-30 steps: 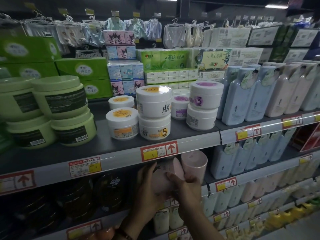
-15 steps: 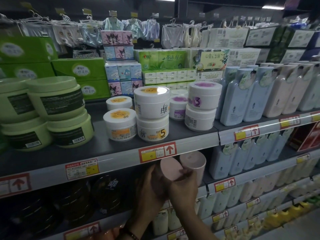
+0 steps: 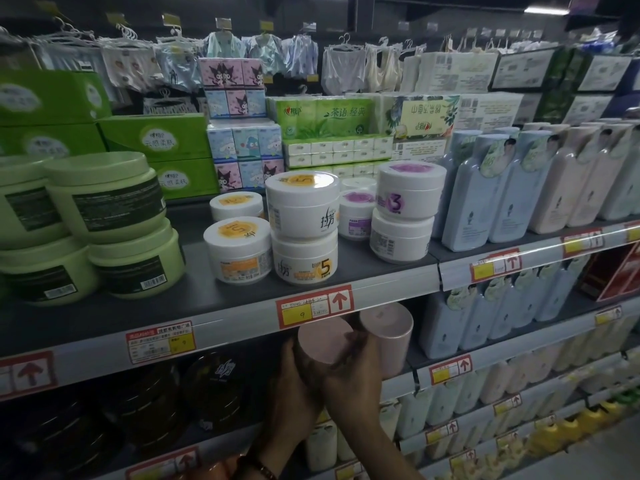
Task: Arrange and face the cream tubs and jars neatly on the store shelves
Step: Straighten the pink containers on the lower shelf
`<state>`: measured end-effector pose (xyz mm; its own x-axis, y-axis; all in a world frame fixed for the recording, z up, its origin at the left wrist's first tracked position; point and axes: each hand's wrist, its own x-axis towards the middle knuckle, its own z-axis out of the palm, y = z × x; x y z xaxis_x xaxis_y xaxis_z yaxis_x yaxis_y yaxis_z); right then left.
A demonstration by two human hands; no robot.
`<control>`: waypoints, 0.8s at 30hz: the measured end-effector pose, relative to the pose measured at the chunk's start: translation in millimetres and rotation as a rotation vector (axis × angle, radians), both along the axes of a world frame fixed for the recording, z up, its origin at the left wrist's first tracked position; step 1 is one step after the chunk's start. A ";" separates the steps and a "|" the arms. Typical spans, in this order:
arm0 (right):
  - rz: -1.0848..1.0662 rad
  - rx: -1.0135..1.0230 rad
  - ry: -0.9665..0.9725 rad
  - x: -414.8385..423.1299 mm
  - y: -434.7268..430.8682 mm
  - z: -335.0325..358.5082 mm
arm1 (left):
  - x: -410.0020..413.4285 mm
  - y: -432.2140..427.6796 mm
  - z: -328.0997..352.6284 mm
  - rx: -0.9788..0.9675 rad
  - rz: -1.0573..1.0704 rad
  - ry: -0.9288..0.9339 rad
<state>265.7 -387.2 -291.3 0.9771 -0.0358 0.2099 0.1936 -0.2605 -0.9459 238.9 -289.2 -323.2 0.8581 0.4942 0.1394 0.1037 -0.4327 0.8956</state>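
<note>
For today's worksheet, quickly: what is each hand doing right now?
Left hand: closed around the pink jar.
Right hand: closed on the same jar.

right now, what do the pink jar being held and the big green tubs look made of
The pink jar: probably plastic, matte; its flat top is evenly dull with no glare. The green tubs: likely moulded plastic, satin; soft highlights run along the lid rims, dark labels wrap the sides. Looks alone cannot confirm either.
</note>
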 end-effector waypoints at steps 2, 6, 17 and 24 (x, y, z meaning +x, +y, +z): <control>0.012 -0.002 -0.009 1.5 0.8 -0.9 | 1.8 0.6 0.4 -0.011 0.011 0.018; 0.032 -0.030 -0.026 3.8 -0.4 -5.6 | 6.2 0.6 -2.9 -0.038 0.016 0.045; 0.063 0.006 -0.039 6.9 -5.0 -6.9 | 15.3 -3.4 -10.5 -0.010 0.042 0.076; 0.143 0.089 -0.059 6.4 -17.9 -10.5 | 16.2 -7.9 -18.1 -0.028 0.052 0.099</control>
<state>272.1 -405.2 -301.8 0.9596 0.0815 0.2693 0.2786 -0.1422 -0.9498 255.1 -297.2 -341.3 0.8400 0.5411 0.0406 0.2140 -0.3990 0.8916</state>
